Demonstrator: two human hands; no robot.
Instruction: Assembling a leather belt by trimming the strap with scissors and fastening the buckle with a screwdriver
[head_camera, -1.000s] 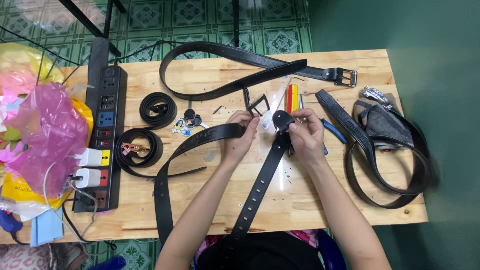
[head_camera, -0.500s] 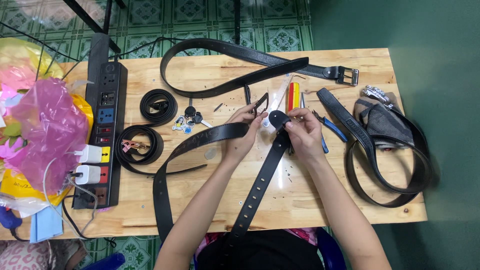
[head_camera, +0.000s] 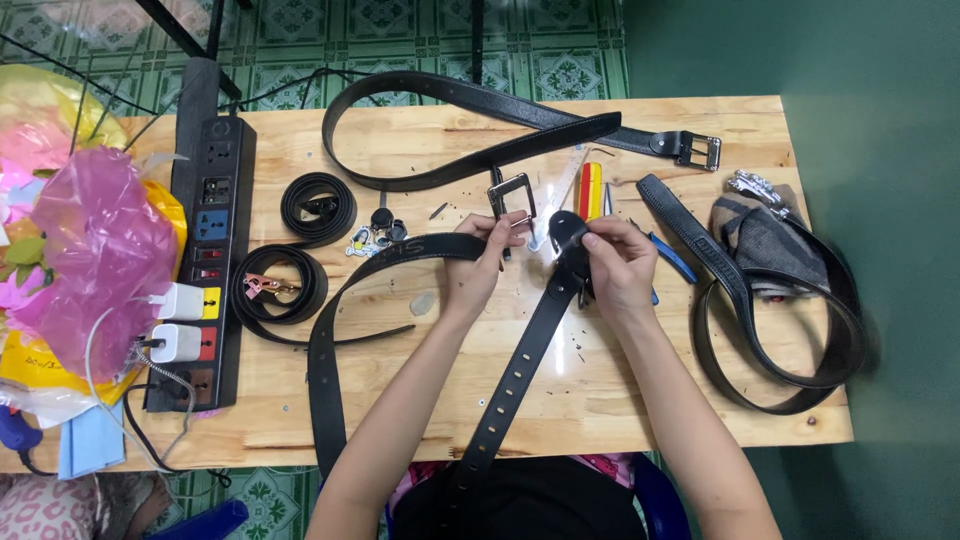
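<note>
A long black leather belt (head_camera: 520, 360) loops across the wooden table (head_camera: 650, 380) and off its near edge. My right hand (head_camera: 615, 262) pinches the folded end of this belt near the table's middle. My left hand (head_camera: 482, 262) holds the other stretch of the same belt and a small piece close to a loose metal buckle (head_camera: 512, 195). The two hands sit a few centimetres apart.
Another long black belt with a metal buckle (head_camera: 698, 150) curves along the far edge. A third belt (head_camera: 770, 340) rings a grey pouch (head_camera: 765, 235) at right. Two coiled belts (head_camera: 318, 208) (head_camera: 280, 283), a black power strip (head_camera: 200, 230), pink plastic bags (head_camera: 80, 250) and pens (head_camera: 590, 190) lie around.
Both hands have shifted slightly toward the far side with the belt end. The loose buckle now lies just beyond my left fingers.
</note>
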